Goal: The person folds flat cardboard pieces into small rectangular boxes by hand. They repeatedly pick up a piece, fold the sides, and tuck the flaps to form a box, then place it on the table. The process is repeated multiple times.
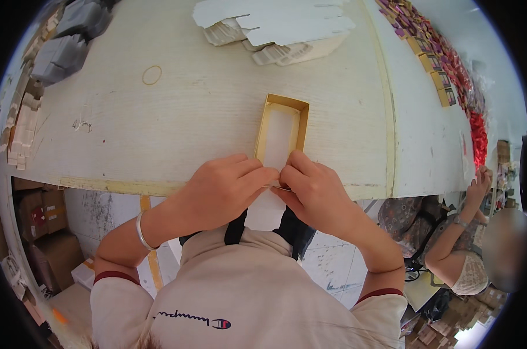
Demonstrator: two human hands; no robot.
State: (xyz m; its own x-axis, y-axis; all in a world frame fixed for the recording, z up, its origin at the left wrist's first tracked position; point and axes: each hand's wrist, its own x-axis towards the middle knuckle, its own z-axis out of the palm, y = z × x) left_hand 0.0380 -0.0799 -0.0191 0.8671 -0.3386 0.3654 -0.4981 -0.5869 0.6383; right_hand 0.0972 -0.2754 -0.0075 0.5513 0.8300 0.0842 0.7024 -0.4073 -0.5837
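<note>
An open gold box (302, 128) with a pale inside lies on the table near its front edge, its long sides running away from me. My left hand (231, 183) grips the near left corner of this box, fingers bent and pressed together. On the near right corner, my right hand (311, 183) pinches the wall in the same way. Both sets of fingertips almost meet at the near end of the box, which they largely hide. A thin pale edge shows just under the right fingers.
A stack of flat white card blanks (281, 29) lies at the far middle of the table (176, 128). A rubber band (152, 75) is at the far left, beyond it grey stacked pieces (59, 58). Small gold boxes (438, 72) line the right. A co-worker's hand (478, 183) is at right.
</note>
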